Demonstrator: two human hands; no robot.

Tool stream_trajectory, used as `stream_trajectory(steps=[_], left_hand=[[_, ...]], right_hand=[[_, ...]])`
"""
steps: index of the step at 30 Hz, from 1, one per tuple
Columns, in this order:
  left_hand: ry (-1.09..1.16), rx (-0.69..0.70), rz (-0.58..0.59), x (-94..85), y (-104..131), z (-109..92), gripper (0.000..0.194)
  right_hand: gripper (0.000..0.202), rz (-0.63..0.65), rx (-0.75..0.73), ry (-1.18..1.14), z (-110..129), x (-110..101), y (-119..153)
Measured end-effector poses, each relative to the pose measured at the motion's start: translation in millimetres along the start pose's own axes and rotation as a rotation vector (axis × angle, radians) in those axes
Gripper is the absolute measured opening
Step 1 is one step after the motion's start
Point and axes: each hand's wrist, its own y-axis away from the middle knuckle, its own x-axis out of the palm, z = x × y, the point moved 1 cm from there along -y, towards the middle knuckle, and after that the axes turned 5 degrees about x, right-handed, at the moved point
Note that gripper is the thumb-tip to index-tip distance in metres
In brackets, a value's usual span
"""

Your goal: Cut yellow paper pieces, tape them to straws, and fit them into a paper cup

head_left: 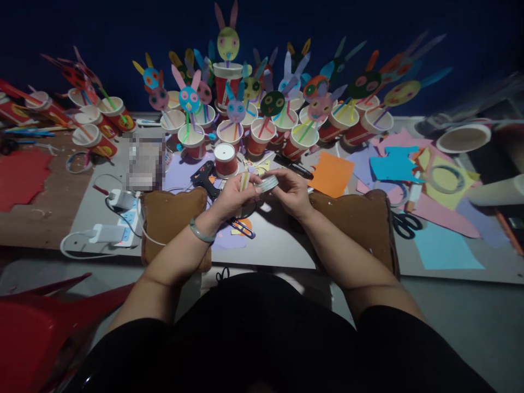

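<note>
My left hand [235,195] is closed, with a narrow yellow-and-white strip [244,181] upright between its fingers. Between both hands is a pale, curved band [268,184] that looks like a small roll of tape. My left thumb presses on its near end, and the fingers of my right hand [292,192] curl round its other end. Just left of my hands lies a black glue gun [206,179]. An upturned paper cup [226,160] stands behind them. Below them on the table are a purple-handled cutter [244,228] and an orange paper scrap [244,222].
Several red paper cups with paper rabbit heads [236,111] crowd the back. Brown cushions [174,218] lie under both forearms. Left is a power strip [130,224] with cables. Right are coloured sheets [448,245], black-handled scissors [407,225] and a tape roll [446,179]. A black marker [292,166] lies behind my right hand.
</note>
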Motion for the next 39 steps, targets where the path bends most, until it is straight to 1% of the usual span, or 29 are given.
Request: stream_trajectory(steps=[3,6,9,12,16,18,22,27,36,39], left_hand=[[-0.045,0.042,0.035,-0.3,0,3,0.049],[-0.051,0.069,0.066,0.0,0,4,0.050],[-0.026,0.039,0.091,0.1,1,4,0.055],[-0.026,0.020,0.117,-0.3,1,4,0.055],[-0.014,0.008,0.115,0.2,1,2,0.058],[0.000,0.001,0.120,1.0,1,1,0.059],[0.024,-0.029,0.152,1.6,1,-1,0.061],[0.071,-0.066,0.194,0.4,2,-1,0.062],[0.124,-0.114,0.196,-1.3,3,-3,0.061],[0.113,-0.134,0.209,-2.3,3,-4,0.061]], right_hand=[[0.041,-0.024,0.084,-0.016,5,1,0],[0.042,-0.042,0.117,-0.033,8,2,0],[0.044,-0.041,0.151,-0.076,8,2,-1],[0.047,-0.037,0.199,-0.126,6,3,-2],[0.047,-0.019,0.278,-0.227,3,5,-1],[0.046,-0.022,0.292,-0.246,2,5,0],[0.049,-0.048,0.260,-0.202,4,4,-2],[0.047,-0.053,0.213,-0.188,11,1,-4],[0.046,-0.058,0.171,-0.180,12,0,0],[0.043,-0.068,0.127,-0.149,12,-1,2]])
